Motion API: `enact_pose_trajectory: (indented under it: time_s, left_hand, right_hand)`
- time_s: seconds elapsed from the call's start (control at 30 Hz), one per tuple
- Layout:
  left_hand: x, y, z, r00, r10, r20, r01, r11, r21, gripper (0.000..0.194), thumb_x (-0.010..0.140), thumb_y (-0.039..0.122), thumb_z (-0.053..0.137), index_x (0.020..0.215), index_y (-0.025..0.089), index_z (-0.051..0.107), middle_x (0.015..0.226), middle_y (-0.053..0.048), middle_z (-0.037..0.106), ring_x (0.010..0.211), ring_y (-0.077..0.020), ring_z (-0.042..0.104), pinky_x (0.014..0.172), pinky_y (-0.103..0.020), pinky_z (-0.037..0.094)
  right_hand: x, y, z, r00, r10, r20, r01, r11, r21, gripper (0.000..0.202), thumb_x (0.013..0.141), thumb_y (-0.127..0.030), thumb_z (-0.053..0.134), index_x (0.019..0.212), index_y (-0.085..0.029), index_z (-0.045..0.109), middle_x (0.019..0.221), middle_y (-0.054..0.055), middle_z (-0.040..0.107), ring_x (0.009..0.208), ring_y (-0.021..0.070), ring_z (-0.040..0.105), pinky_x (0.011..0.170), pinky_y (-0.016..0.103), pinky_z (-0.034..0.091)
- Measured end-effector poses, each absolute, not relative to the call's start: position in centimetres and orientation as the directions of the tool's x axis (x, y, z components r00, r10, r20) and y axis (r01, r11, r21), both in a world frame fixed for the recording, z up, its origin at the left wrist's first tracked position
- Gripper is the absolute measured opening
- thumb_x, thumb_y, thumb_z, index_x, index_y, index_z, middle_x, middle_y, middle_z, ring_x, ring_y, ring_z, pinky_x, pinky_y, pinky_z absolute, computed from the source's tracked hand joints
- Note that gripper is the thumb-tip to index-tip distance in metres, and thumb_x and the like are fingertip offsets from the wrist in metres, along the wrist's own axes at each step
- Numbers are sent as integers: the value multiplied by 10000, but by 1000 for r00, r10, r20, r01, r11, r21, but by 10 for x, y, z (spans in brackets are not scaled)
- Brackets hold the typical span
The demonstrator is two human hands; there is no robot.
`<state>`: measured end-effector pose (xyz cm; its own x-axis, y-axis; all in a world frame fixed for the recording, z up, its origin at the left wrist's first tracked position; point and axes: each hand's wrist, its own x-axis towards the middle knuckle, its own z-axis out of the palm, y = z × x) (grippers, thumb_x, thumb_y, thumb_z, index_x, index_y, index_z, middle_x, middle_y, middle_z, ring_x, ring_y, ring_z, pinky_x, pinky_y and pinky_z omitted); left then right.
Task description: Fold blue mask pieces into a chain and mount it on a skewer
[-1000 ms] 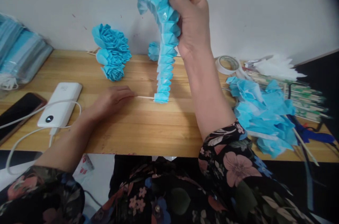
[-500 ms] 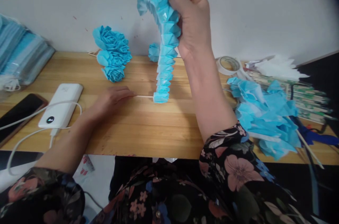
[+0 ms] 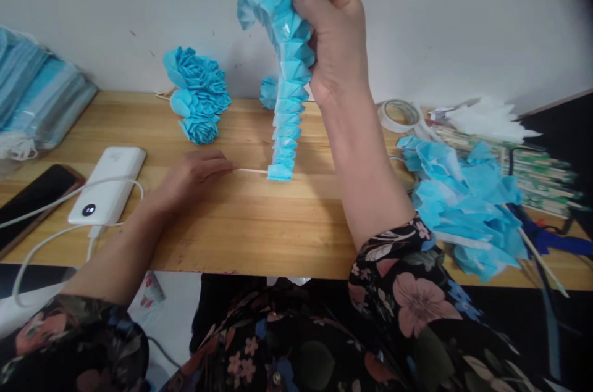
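A long pleated strip of light blue crepe-like paper (image 3: 291,80) hangs down from my right hand (image 3: 341,34), its upper end curling over to the left. My right fingers are closed on the strip's upper part, with part of the grip hidden behind it. At the bottom, the strip's end meets a thin pale stick (image 3: 251,170) just above the table. The stick's other end is pinched in the fingers of my left hand (image 3: 198,173), which rests low over the wood.
Blue paper flowers (image 3: 199,95) lie at the back, and a smaller one (image 3: 268,92) sits behind the strip. To the left are a power bank (image 3: 113,179), a phone (image 3: 44,204) and packed blue sheets (image 3: 44,92). Tape (image 3: 398,115), crumpled blue pieces (image 3: 463,207) and a blue-handled tool (image 3: 556,242) lie right.
The strip and my right hand have shifted very slightly to the left. Both hands keep their grips.
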<state>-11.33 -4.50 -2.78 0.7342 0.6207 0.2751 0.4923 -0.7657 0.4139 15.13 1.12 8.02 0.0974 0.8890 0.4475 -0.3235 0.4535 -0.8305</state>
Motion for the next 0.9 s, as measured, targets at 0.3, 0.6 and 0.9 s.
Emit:
enact_pose_trajectory:
  time_s: [0.3,0.6,0.9]
  left_hand:
    - [-109,-47,-27,738,601,306,483,-788,382,278,1027,313,504,1008,166,739,912,-84,716,811,-153,661,718,-247,477]
    - [-106,-49,-26,736,593,328,495,-801,337,269,1021,268,493,993,168,741,923,-79,715,813,-150,661,717,-247,471]
    - [-108,-49,-25,723,603,338,535,-797,280,301,1035,293,473,975,170,742,884,-69,699,783,-146,642,685,-246,446]
  right_hand:
    - [154,21,79,76,879,471,-337,467,-817,215,904,-193,575,1104,-250,523,941,-26,707,868,157,665,876,286,562]
    - [147,16,81,44,873,486,-554,426,-715,210,928,-12,494,1053,-173,546,752,-71,694,656,73,623,777,220,569]
    - [142,3,92,77,894,441,-464,424,-778,176,942,-53,515,1006,-215,539,818,-98,702,805,72,695,861,202,586]
